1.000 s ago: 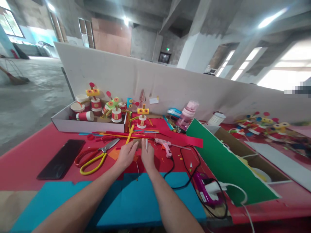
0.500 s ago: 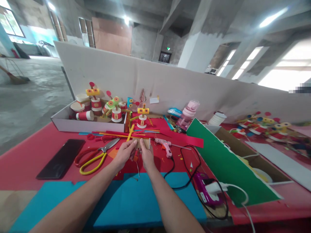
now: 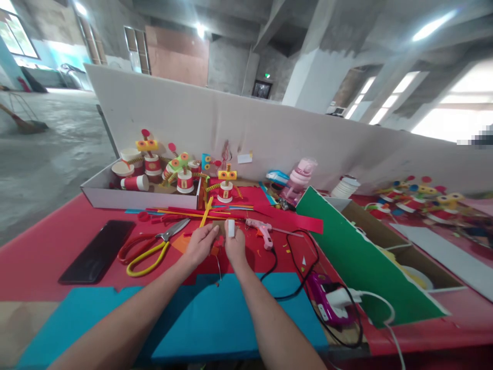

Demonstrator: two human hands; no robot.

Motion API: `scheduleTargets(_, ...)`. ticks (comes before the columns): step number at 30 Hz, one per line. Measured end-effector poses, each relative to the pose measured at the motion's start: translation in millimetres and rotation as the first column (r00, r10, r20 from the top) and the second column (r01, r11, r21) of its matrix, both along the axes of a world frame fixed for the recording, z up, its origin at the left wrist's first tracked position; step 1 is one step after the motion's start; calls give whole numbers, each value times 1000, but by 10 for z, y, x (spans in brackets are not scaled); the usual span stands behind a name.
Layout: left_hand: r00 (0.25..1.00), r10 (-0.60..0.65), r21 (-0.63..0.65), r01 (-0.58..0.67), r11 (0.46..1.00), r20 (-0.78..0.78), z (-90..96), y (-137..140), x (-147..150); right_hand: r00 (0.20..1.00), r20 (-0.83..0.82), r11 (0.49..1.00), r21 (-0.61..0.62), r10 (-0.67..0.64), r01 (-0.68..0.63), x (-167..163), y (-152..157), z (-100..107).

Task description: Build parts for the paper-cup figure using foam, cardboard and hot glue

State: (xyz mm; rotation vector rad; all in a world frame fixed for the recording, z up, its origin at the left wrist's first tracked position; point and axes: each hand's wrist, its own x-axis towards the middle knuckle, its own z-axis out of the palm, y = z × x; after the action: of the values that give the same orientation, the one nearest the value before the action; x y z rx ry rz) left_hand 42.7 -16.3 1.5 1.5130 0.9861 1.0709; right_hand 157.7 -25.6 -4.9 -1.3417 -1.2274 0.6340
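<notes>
My left hand [image 3: 201, 244] pinches a small brown piece of cardboard [image 3: 218, 226] between thumb and fingers. Close beside it, my right hand [image 3: 235, 247] is closed on a white-faced part of cardboard [image 3: 231, 228] that stands up at its thumb. Whether the brown and white parts are still joined, I cannot tell. Behind the left hand lie crossed yellow paper strips [image 3: 207, 210]. Large scissors [image 3: 154, 246] with a red and a yellow handle rest open to the left. A pink glue gun [image 3: 262, 232] lies just right of my right hand.
A black phone [image 3: 96, 253] lies at left. Behind are a white box [image 3: 142, 201] of paper-cup figures and one standing cup figure [image 3: 225, 191]. At right stand a green-sided box [image 3: 358, 262], a purple power strip [image 3: 331, 303] with cables, and a pink bottle [image 3: 302, 179].
My hands have shifted slightly, and the cardboard's flat brown face between them has given way to a smaller brown part at left and a raised white face at right.
</notes>
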Motion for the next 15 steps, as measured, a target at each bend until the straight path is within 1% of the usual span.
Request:
scheduleTargets(4,987,93,185,-67,980,-133,41,-60,9,999,17,998,54,38,-38,12,3,-25)
scheduleTargets(6,968,133,256,-76,964,-215,78,-107,13,997,64,998,50,42,-45,18,-10,-44)
scheduleTargets(9,926,173,291,-73,954,-335,117,-166,19,968,252,1000,4,-17,17,27,-39,-62)
scheduleTargets(11,914,184,290,-77,954,-362,120,-169,23,946,322,999,-9,-37,43,28,-39,-72)
scheduleTargets(12,924,178,281,-81,956,-339,114,-157,25,956,293,999,-13,-33,38,24,-30,-78)
scheduleTargets(13,944,158,255,-83,963,-289,105,-137,29,976,214,999,-23,-26,31,16,-13,-87)
scheduleTargets(15,988,82,147,-62,987,-134,80,-86,40,1000,-27,998,-60,-11,10,-13,32,-110)
